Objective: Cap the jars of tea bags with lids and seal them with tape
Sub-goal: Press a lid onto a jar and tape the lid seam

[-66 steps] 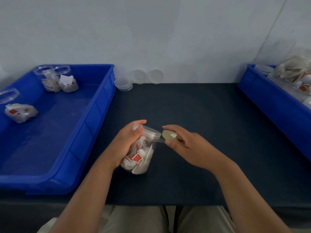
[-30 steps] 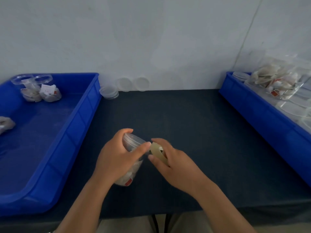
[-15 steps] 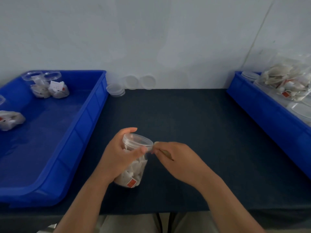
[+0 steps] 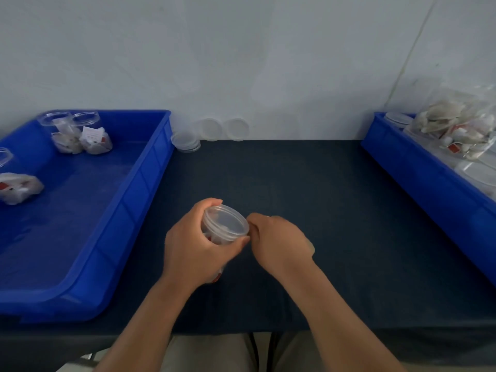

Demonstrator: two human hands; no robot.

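Lidded tea-bag jar (image 4: pixel 225 220) in left hand (image 4: pixel 192 247)

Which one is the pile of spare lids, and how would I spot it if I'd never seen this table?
Find the big blue bin on the left of the dark table. Just outside its far right corner, close to the wall, sits the pile of lids. It lies flat on the table, whereas the two lids to its right stand on edge against the wall.
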